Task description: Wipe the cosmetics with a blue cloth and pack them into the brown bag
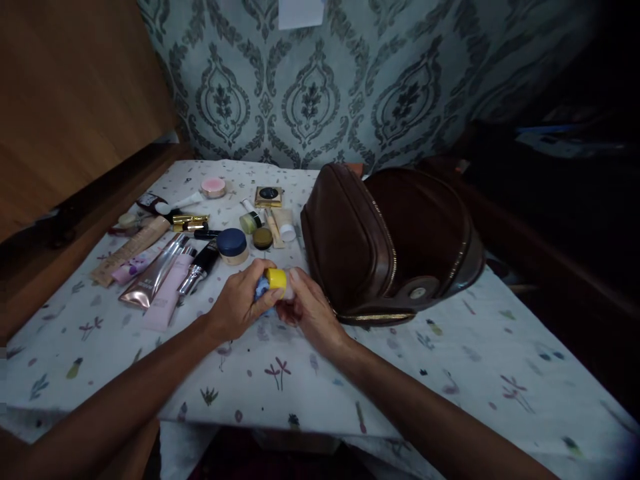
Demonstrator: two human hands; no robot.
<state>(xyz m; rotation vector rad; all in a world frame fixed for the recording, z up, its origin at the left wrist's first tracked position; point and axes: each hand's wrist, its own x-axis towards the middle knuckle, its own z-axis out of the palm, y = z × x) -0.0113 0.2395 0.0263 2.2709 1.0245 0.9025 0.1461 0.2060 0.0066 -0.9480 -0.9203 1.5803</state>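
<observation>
Head view shows my left hand point(244, 297) and right hand point(311, 305), fingers wrapped around a small yellow-capped bottle point(277, 281) at centre. I judge this unfinished: the bottle is mid-handling, makeup point(201, 263) lies out at ten o'clock, an unzipped bag point(343, 240) at two.

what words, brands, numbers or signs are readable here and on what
No text reads clearly.
Metallic tube: lettering, too blurred.
Beige tube: marks, too small.
Dark container, back left: pale marks, too blurred.
Round stud on brown bag: too small to tell.
Held yellow-and-blue item: nothing legible.
</observation>
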